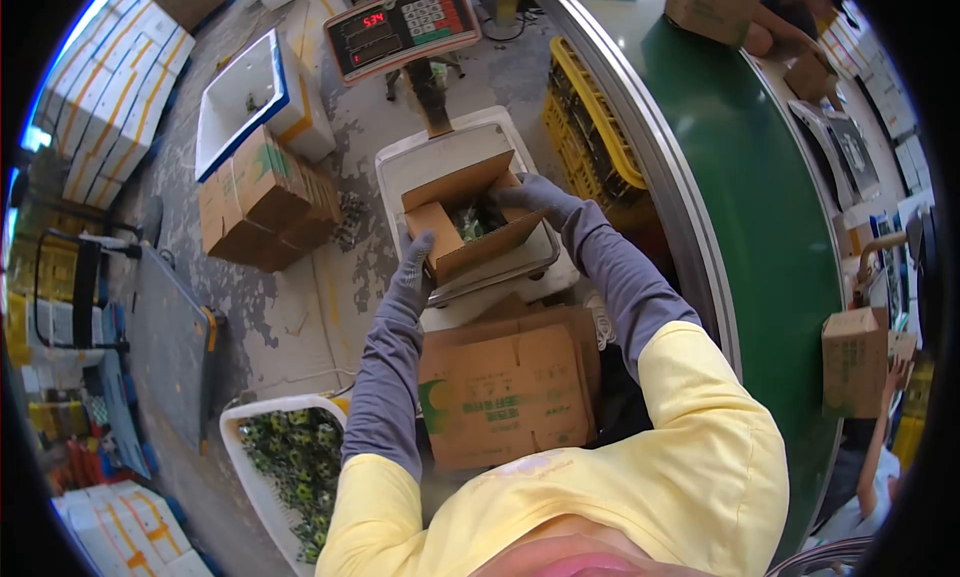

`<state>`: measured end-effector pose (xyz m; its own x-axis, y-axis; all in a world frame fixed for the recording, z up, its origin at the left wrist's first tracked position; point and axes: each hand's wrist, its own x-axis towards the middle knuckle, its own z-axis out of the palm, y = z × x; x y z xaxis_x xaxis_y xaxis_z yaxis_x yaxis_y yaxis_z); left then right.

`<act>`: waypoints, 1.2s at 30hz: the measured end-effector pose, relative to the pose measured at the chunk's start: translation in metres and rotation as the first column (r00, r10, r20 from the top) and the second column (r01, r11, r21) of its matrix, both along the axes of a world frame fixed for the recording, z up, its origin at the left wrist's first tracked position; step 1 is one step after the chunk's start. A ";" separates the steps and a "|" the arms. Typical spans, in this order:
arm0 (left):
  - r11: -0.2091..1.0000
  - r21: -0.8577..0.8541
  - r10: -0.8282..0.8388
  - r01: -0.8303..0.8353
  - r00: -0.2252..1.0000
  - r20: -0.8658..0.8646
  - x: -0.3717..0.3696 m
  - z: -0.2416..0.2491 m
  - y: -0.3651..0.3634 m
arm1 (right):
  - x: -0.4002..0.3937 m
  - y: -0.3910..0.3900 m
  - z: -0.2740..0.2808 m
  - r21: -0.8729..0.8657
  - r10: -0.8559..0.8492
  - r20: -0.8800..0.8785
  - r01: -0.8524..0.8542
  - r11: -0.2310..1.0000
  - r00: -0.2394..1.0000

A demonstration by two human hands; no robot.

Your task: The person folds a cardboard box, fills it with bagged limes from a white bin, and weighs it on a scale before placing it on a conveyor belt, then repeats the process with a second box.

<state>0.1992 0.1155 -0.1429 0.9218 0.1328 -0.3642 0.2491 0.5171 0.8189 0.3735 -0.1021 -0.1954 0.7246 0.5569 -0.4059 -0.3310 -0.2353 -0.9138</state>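
Note:
An open cardboard box point(480, 259) with green produce point(470, 224) inside rests on the white platform scale point(400, 162). Its flaps stand up. My left hand point(412, 267), in a grey glove, lies against the box's left side, with its fingers along the outside. The gloved right hand point(535, 197) holds the box's right end, fingers over the edge. Above the platform, the scale's display point(400, 29) shows red digits. Flattened cardboard boxes point(508, 397) lie between the scale and my body.
A green conveyor belt point(740, 207) with a metal rail runs along the right; people handle boxes beyond it. Yellow crates point(590, 127) stand beside the rail. At left are bundled cardboard point(262, 202), a foam box point(240, 102) and a cart point(175, 337). A produce-filled tub point(295, 467) sits lower left.

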 end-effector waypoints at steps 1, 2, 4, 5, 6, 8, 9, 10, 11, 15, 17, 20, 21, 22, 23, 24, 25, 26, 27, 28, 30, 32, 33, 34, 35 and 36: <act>1.000 -0.008 0.026 -0.026 1.000 0.017 0.003 -0.005 -0.001 | -0.005 -0.005 0.003 0.138 -0.097 -0.117 0.113 0.984 0.988; 0.999 -0.016 0.047 -0.046 0.999 0.027 0.003 -0.015 0.003 | -0.014 -0.006 0.007 0.262 -0.177 -0.247 0.241 0.934 0.953; 0.990 -0.082 0.117 -0.118 0.993 -0.014 0.003 -0.006 -0.002 | -0.020 -0.005 -0.006 0.386 -0.277 -0.573 0.552 0.739 0.771; 0.986 -0.157 0.059 -0.060 0.998 -0.011 0.005 0.013 -0.009 | -0.025 -0.015 -0.004 0.370 -0.380 -0.583 0.651 0.662 0.718; 0.973 -0.230 0.008 -0.010 1.000 -0.007 0.006 0.037 -0.016 | -0.034 -0.025 -0.001 0.354 -0.469 -0.592 0.734 0.579 0.655; 0.985 -0.107 -0.120 0.138 0.979 0.163 0.017 0.056 -0.030 | -0.048 -0.030 0.000 0.298 -0.577 -0.633 0.850 0.434 0.516; 0.981 0.092 -0.193 0.173 0.930 0.313 0.025 0.066 -0.042 | -0.055 -0.030 -0.005 0.328 -0.523 -0.659 0.832 0.447 0.540; 0.942 0.277 -0.289 0.190 0.878 0.381 0.040 0.074 -0.059 | -0.063 -0.032 -0.011 0.358 -0.467 -0.679 0.811 0.462 0.566; 0.955 0.161 -0.293 0.251 0.888 0.354 0.050 0.095 -0.091 | -0.076 -0.031 -0.003 0.333 -0.450 -0.718 0.830 0.447 0.530; 0.848 -0.355 -0.327 0.395 0.915 0.236 0.073 0.157 -0.244 | -0.128 -0.026 0.026 0.490 -0.209 -0.809 0.826 0.278 0.550; 0.909 -0.173 -0.307 0.379 0.890 0.337 0.053 0.179 -0.314 | -0.147 -0.038 0.029 0.696 0.099 -0.714 0.688 0.207 0.693; 0.886 -0.021 -0.450 0.462 0.871 0.195 0.052 0.157 -0.397 | -0.151 -0.043 0.032 0.450 -0.190 -0.802 0.782 0.431 0.567; 0.863 0.070 -0.505 0.500 0.855 0.123 0.057 0.145 -0.416 | -0.158 -0.041 0.038 0.396 -0.296 -0.782 0.804 0.444 0.549; 0.814 0.204 -0.562 0.543 0.826 0.043 0.059 0.136 -0.427 | -0.165 -0.039 0.042 0.336 -0.398 -0.751 0.824 0.456 0.527; 0.708 0.415 -0.612 0.571 0.790 -0.042 0.055 0.132 -0.431 | -0.169 -0.038 0.046 0.343 -0.383 -0.746 0.807 0.481 0.545; 0.650 0.475 -0.645 0.593 0.761 -0.067 0.047 0.149 -0.424 | -0.170 -0.037 0.048 0.349 -0.367 -0.740 0.788 0.508 0.564; 0.593 0.531 -0.667 0.606 0.739 -0.098 0.037 0.167 -0.413 | -0.174 -0.034 0.051 0.355 -0.344 -0.734 0.763 0.541 0.585; 0.536 0.583 -0.677 0.611 0.724 -0.136 0.028 0.181 -0.397 | -0.176 -0.031 0.049 0.340 -0.350 -0.710 0.733 0.589 0.611; 0.548 0.655 -0.646 0.520 0.761 -0.063 0.024 0.178 -0.378 | -0.172 -0.029 0.042 0.324 -0.327 -0.658 0.647 0.690 0.678; 0.552 0.715 -0.617 0.428 0.787 0.005 0.017 0.168 -0.358 | -0.166 -0.028 0.028 0.297 -0.293 -0.608 0.554 0.778 0.738; 0.516 0.839 -0.507 0.171 0.851 0.139 -0.005 0.143 -0.309 | -0.179 -0.017 -0.003 0.241 -0.355 -0.235 0.408 0.880 0.905; 0.311 0.941 -0.316 -0.131 0.920 0.232 -0.047 0.111 -0.240 | -0.205 -0.023 0.033 -0.322 -0.114 0.234 0.188 0.928 0.965; 0.148 0.985 -0.191 -0.093 0.974 0.121 -0.075 0.097 -0.203 | -0.229 -0.034 0.070 -0.563 0.081 0.313 0.116 0.818 0.946; -0.035 0.995 -0.047 -0.091 0.995 0.090 -0.105 0.067 -0.167 | -0.247 -0.037 0.085 -0.634 0.140 0.338 0.115 0.765 0.931; -0.069 0.994 0.158 0.090 0.984 -0.078 -0.138 0.042 -0.135 | -0.262 -0.043 0.098 -0.697 0.184 0.347 0.121 0.707 0.919; 0.053 0.932 0.333 0.359 0.873 -0.356 -0.170 0.032 -0.111 | -0.274 -0.046 0.088 -0.705 0.151 0.394 0.192 0.683 0.906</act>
